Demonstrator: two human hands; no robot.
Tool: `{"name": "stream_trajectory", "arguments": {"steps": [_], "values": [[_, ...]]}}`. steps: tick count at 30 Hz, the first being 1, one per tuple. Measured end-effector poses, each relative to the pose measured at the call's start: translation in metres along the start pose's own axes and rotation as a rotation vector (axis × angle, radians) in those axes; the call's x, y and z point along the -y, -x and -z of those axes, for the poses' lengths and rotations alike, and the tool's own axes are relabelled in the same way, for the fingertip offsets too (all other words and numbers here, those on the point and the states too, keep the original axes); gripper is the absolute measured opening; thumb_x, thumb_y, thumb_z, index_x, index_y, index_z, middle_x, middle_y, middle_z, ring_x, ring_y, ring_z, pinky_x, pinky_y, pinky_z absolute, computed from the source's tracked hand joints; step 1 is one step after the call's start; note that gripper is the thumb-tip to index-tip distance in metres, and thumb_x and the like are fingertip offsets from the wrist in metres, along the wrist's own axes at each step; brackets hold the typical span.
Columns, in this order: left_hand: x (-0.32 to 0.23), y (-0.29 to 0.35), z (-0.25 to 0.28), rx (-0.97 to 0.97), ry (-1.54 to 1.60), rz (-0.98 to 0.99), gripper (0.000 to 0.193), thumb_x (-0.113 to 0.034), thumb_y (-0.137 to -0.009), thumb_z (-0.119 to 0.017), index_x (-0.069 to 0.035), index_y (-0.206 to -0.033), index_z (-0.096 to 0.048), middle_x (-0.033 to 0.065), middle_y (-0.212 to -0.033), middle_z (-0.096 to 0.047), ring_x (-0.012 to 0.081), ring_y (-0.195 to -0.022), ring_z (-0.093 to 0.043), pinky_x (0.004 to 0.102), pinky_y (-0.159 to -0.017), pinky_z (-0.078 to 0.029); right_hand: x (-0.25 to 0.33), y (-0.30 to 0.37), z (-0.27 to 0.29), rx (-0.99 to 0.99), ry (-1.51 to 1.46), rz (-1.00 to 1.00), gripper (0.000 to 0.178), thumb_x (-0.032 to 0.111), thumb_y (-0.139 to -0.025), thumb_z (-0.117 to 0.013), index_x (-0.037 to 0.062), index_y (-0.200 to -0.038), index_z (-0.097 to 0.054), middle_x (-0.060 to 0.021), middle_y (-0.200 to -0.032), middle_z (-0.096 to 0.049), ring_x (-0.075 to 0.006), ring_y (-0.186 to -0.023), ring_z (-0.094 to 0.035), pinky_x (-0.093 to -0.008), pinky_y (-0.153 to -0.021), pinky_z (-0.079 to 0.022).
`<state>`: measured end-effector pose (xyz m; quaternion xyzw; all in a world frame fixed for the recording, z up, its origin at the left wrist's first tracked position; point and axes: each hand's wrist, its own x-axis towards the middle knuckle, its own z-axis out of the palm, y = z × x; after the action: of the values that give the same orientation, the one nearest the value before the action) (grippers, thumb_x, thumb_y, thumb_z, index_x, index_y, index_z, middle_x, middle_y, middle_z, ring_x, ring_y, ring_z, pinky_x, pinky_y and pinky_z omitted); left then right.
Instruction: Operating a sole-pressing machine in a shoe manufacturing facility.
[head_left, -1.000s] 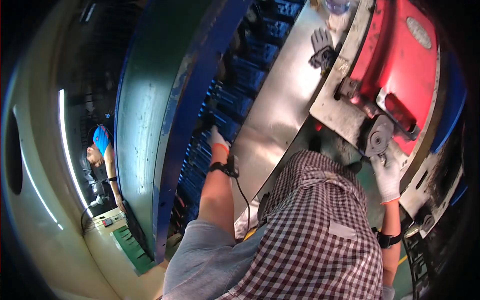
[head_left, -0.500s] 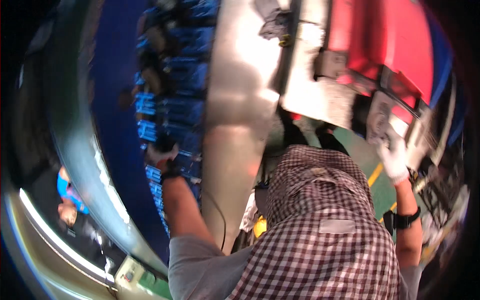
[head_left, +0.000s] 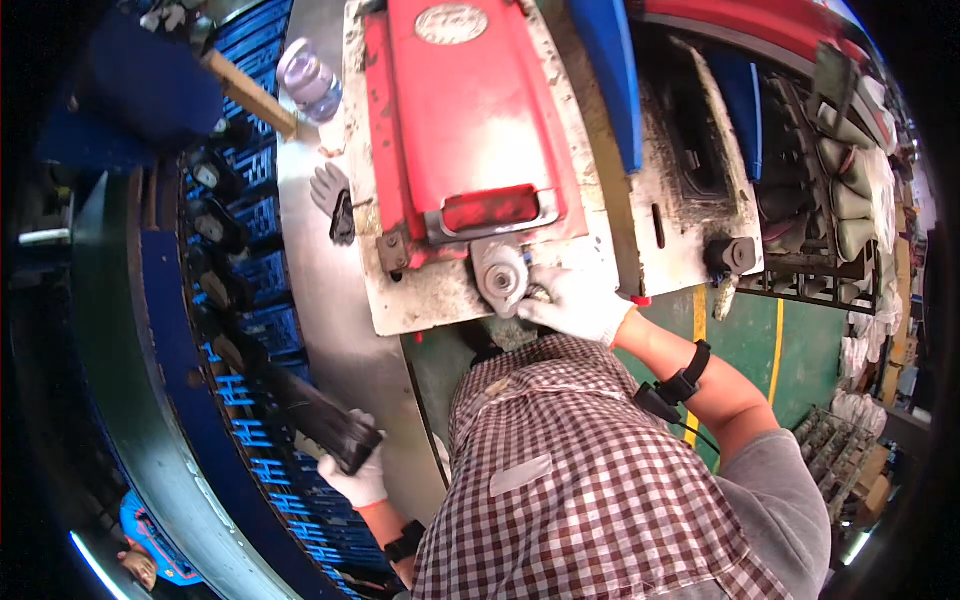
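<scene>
My checked cap [head_left: 600,480] hides my chest; my left hand [head_left: 355,478] grips a black block [head_left: 325,425], my right hand [head_left: 575,300] clasps a grey knob [head_left: 500,280].

oval label [head_left: 451,23] | grey, embossed | top of red housing [head_left: 460,120]

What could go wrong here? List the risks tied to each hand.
1. The right hand rests against the round grey knob at the edge of the red machine; the loose white glove could catch if that part turns.
2. The left hand grips a dark shoe sole off to the side over the blue racks, out of the person's direct sight, so it might knock the soles beside it or slip.
</scene>
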<state>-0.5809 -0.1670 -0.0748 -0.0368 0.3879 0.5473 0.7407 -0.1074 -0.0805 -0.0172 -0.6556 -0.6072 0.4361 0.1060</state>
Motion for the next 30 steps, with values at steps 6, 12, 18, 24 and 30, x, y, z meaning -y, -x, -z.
{"name": "stream_trajectory", "arguments": {"steps": [6, 12, 18, 24, 30], "values": [[0.081, -0.009, -0.207, 0.275, -0.393, 0.203, 0.114, -0.037, -0.07, -0.083, -0.001, -0.162, -0.025, 0.0262, -0.16, -0.039, 0.0472, -0.143, -0.045, 0.0626, -0.118, -0.04, 0.014, 0.043, 0.069, -0.15, -0.448, 0.292, 0.055, 0.039, -0.093, -0.075, 0.0064, -0.136, -0.062, -0.0174, -0.12, -0.068, -0.0298, -0.116, -0.067, -0.0426, -0.101, -0.052], [0.175, -0.031, -0.357, 0.775, -1.584, -0.116, 0.079, -0.018, -0.096, -0.06, 0.003, -0.162, -0.023, 0.022, -0.158, -0.041, 0.034, -0.148, -0.041, 0.0398, -0.123, -0.031, -0.012, 0.087, 0.101, -0.239, -0.675, 0.171, 0.102, 0.023, -0.091, -0.069, 0.0062, -0.169, -0.005, -0.0234, -0.165, -0.031, -0.0298, -0.146, -0.044, -0.0372, -0.119, -0.036], [0.217, -0.051, -0.472, 0.948, -1.306, -0.584, 0.094, -0.039, -0.1, -0.065, 0.001, -0.166, -0.011, 0.0244, -0.169, -0.025, 0.0317, -0.159, -0.024, 0.0423, -0.129, -0.018, -0.139, 0.09, 0.179, -0.796, -0.971, 0.126, 0.095, 0.022, -0.084, -0.071, 0.0085, -0.167, -0.025, -0.0176, -0.16, -0.042, -0.0263, -0.145, -0.046, -0.0358, -0.119, -0.037], [0.254, -0.063, -0.606, 1.043, -1.305, -0.807, 0.087, -0.034, -0.097, -0.067, -0.003, -0.166, -0.022, 0.0198, -0.169, -0.031, 0.0299, -0.156, -0.03, 0.0395, -0.127, -0.024, -0.189, 0.045, 0.276, -0.951, 0.07, -0.451, 0.081, 0.047, -0.077, -0.078, 0.0273, -0.152, -0.055, -0.0267, -0.124, -0.06, -0.0421, -0.118, -0.062, -0.0476, -0.104, -0.05], [0.347, -0.039, -0.697, 0.798, -1.053, -1.619, 0.062, -0.04, -0.105, -0.057, 0.004, -0.149, -0.048, 0.0216, -0.135, -0.066, 0.031, -0.119, -0.066, 0.0393, -0.098, -0.051, -0.211, 0.002, 0.262, -0.887, 0.367, -0.501, 0.08, 0.049, -0.079, -0.076, 0.0296, -0.153, -0.053, -0.0232, -0.12, -0.06, -0.0411, -0.11, -0.063, -0.0488, -0.092, -0.054]]}}
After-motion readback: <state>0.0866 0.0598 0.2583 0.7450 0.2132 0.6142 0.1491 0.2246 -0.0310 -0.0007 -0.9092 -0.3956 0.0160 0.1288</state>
